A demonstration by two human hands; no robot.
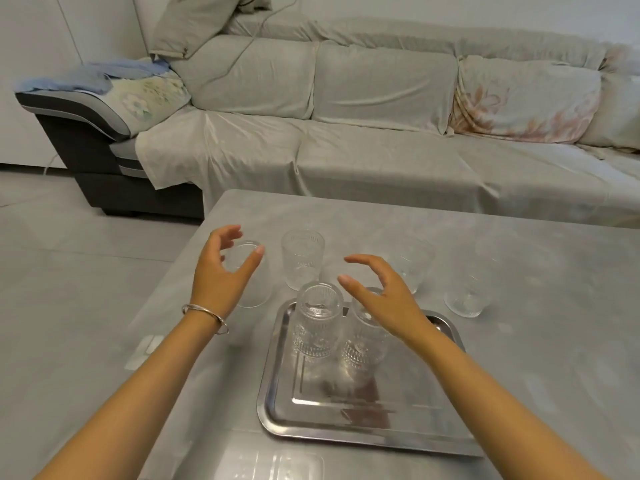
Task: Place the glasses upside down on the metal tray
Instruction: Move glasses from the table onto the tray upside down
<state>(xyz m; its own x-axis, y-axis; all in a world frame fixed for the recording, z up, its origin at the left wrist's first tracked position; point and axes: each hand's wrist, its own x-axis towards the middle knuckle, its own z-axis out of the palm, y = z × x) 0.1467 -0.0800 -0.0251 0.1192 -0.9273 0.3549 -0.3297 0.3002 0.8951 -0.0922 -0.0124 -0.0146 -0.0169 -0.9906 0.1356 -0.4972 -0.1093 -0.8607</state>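
glasses (318,323) inverted on tray (346,426) | hands (221,275) open | no legible writing

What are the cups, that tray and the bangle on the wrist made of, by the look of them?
The cups, like the upside-down one, look like clear glass: you see through them, and they carry a pressed pattern. The tray looks like polished metal, probably steel: silvery and mirror-like. The bangle seems to be shiny metal; which kind is unclear.
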